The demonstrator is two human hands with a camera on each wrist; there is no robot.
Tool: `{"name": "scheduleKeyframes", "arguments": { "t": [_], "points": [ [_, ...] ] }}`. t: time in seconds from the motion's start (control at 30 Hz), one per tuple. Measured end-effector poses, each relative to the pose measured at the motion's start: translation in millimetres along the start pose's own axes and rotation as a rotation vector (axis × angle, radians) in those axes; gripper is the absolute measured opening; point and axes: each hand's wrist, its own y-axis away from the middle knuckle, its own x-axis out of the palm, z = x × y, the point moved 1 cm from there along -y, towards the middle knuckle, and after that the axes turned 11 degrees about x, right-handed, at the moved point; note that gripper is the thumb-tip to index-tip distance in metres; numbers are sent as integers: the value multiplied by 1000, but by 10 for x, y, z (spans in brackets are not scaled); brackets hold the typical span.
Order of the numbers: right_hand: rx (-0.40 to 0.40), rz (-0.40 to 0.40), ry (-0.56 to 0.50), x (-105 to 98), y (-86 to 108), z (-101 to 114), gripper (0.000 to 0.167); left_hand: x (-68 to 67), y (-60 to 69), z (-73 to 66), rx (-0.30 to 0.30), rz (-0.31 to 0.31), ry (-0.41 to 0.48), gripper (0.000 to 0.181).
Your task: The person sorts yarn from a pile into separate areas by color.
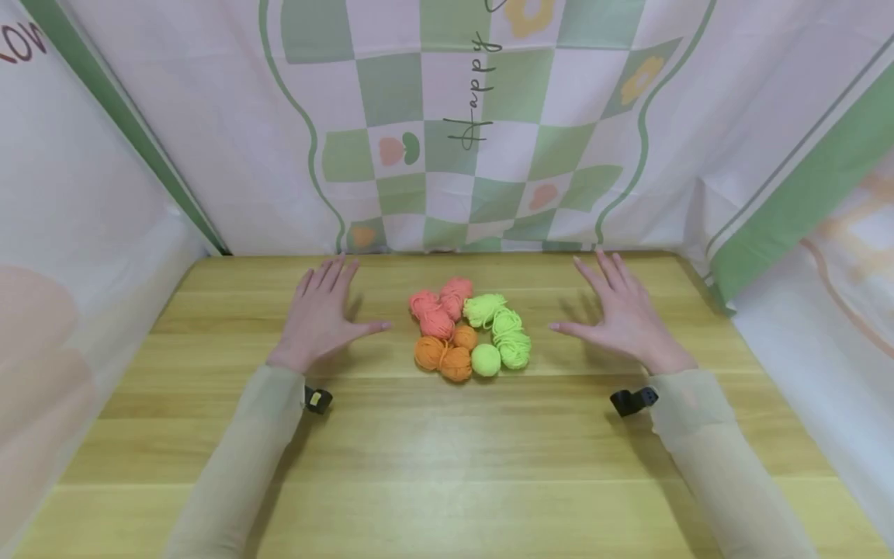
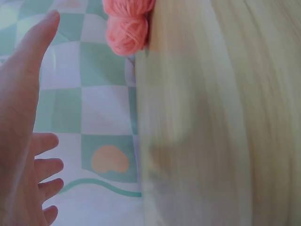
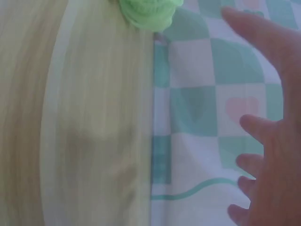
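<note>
Balls of yarn lie grouped mid-table in the head view: pink yarn (image 1: 436, 321) at the upper left, orange yarn (image 1: 456, 363) below it, green yarn (image 1: 507, 326) on the right. To their left the left hand (image 1: 323, 317) is held with fingers spread and thumb toward the pink yarn, touching none of it. On the other side the right hand (image 1: 621, 317) is spread likewise, its thumb toward the green yarn. The left wrist view shows pink yarn (image 2: 127, 33) beyond the left hand (image 2: 21, 127); the right wrist view shows green yarn (image 3: 149, 12) and the right hand (image 3: 277, 122).
The wooden table (image 1: 447, 473) reaches back to a checkered curtain (image 1: 447, 186) hanging along its far edge. White curtain cloth (image 1: 91, 233) also hangs at the left and right sides. A small black device (image 1: 634, 401) is at the right wrist, another (image 1: 317, 401) at the left.
</note>
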Motion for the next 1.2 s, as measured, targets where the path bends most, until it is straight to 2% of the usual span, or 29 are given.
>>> {"name": "scheduleKeyframes", "arguments": {
  "t": [0.2, 0.4, 0.47, 0.63, 0.73, 0.87, 0.97, 1.03, 1.1, 1.2],
  "points": [
    [-30, 11, -38, -75, 13, 119, 113, -37, -22, -90, 49, -39, 12, 123],
    [-72, -15, -152, -137, 27, 228, 104, -24, -47, -218, 102, -91, 75, 119],
    [-73, -10, -202, -152, 25, 267, 98, -21, -52, -268, 102, -94, 125, 118],
    [-50, 1, -320, -144, 14, 333, 83, -18, -59, -439, 116, -93, 317, 114],
    [-66, -10, -362, -109, 11, 372, 77, -4, -53, -540, 136, -106, 411, 111],
    [-95, -13, -368, -54, 33, 456, 73, 33, -35, -655, 151, -118, 548, 101],
    [-116, -3, -367, -11, 63, 554, 72, 71, -16, -737, 143, -86, 646, 97],
    [-138, 9, -371, 23, 85, 625, 72, 101, -5, -783, 143, -56, 684, 98],
    [-168, 21, -376, 64, 102, 694, 72, 137, 5, -814, 149, -36, 684, 98],
    [-198, 52, -396, 123, 125, 776, 72, 190, 18, -842, 185, -30, 685, 87]
  ]
}}
